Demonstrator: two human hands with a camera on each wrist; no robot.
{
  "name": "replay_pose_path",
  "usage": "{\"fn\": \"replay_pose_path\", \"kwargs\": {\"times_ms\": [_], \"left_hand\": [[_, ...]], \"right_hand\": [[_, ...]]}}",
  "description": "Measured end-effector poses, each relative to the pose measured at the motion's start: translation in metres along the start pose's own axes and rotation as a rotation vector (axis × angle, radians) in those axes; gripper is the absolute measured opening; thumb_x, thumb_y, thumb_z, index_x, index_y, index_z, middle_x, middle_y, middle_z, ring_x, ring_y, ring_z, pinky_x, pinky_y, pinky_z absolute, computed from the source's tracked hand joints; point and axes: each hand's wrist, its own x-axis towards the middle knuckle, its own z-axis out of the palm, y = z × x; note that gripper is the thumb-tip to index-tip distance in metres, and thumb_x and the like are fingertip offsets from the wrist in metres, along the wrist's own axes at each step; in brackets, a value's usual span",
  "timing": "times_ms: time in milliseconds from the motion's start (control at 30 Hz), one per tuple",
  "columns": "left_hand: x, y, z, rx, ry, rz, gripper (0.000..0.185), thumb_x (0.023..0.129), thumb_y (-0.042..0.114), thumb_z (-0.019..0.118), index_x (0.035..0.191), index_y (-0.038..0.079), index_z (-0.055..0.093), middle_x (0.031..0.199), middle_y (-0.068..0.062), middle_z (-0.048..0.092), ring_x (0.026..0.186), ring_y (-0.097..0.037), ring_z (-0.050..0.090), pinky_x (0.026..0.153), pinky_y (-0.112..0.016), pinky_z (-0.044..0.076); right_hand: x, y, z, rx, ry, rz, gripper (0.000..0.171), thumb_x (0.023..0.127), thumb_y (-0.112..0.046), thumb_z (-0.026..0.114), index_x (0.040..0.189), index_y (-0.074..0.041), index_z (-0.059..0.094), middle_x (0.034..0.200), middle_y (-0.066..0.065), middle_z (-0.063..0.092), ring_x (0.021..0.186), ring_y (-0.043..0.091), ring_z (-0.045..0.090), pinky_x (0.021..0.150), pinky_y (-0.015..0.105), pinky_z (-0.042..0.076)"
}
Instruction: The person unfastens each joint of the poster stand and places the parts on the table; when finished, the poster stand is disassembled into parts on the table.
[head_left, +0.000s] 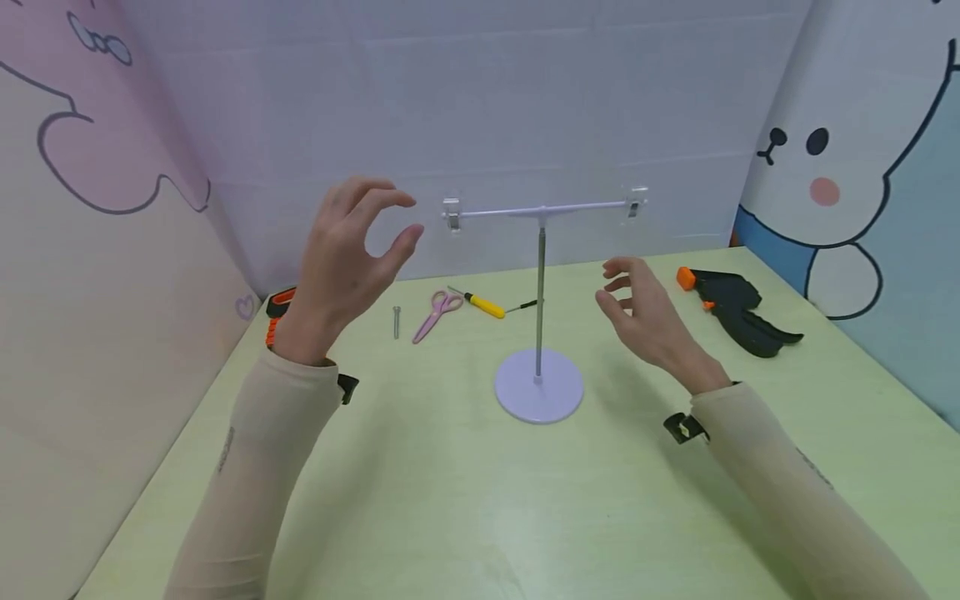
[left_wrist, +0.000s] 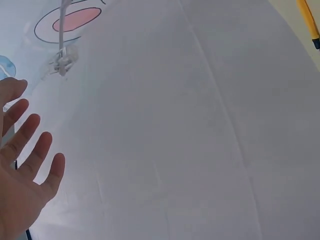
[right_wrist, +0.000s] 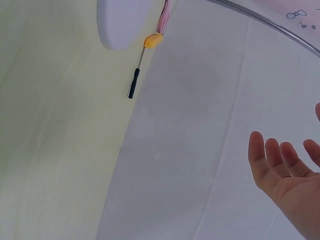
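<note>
Both sleeves frame the T-shaped stand (head_left: pixel 540 333): left hand (head_left: pixel 348 250) and right hand (head_left: pixel 648 317), loosely spread and empty, should probably steady its crossbar (head_left: pixel 543 210) evenly.

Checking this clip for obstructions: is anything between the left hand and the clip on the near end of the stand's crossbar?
Nothing visible. The left hand is raised, fingers loosely apart, holding nothing, just left of the clip on the T-shaped stand; only open air lies between them.

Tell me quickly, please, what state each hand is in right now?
Left hand: open, fingers loosely curved, holding nothing, raised near the left clip of the T-shaped stand.
Right hand: open, fingers relaxed, holding nothing, beside the stand's pole.
</note>
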Motion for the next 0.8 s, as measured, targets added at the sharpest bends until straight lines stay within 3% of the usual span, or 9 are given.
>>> {"fn": "replay_pose_path", "kwargs": {"times_ms": [400, 567, 800], "left_hand": [[0.042, 0.026, 0.008, 0.004, -0.135, 0.151, 0.018, 0.086, 0.008, 0.069, 0.103, 0.004, 0.066, 0.106, -0.01, 0.059, 0.104, -0.03, 0.049, 0.091, -0.04, 0.038], [0.054, 0.033, 0.014, 0.023, -0.222, 0.179, 0.018, 0.087, 0.01, 0.067, 0.105, 0.005, 0.066, 0.107, -0.008, 0.06, 0.106, -0.029, 0.049, 0.094, -0.037, 0.036], [0.072, 0.043, 0.023, 0.046, -0.362, 0.163, 0.021, 0.088, 0.012, 0.067, 0.109, 0.009, 0.066, 0.111, -0.007, 0.058, 0.108, -0.028, 0.049, 0.096, -0.035, 0.037]], "right_hand": [[0.0, -0.014, 0.005, 0.023, 0.008, -0.066, 0.035, 0.097, -0.01, 0.051, 0.125, 0.006, 0.038, 0.117, 0.019, 0.046, 0.103, 0.03, 0.051, 0.08, 0.043, 0.049], [0.0, -0.018, 0.007, 0.032, 0.011, -0.09, 0.035, 0.097, -0.011, 0.052, 0.125, 0.007, 0.039, 0.116, 0.019, 0.047, 0.103, 0.03, 0.051, 0.079, 0.044, 0.049], [0.002, -0.027, 0.012, 0.054, 0.008, -0.095, 0.036, 0.098, -0.012, 0.052, 0.125, 0.007, 0.039, 0.115, 0.02, 0.047, 0.104, 0.031, 0.052, 0.08, 0.046, 0.05]]}}
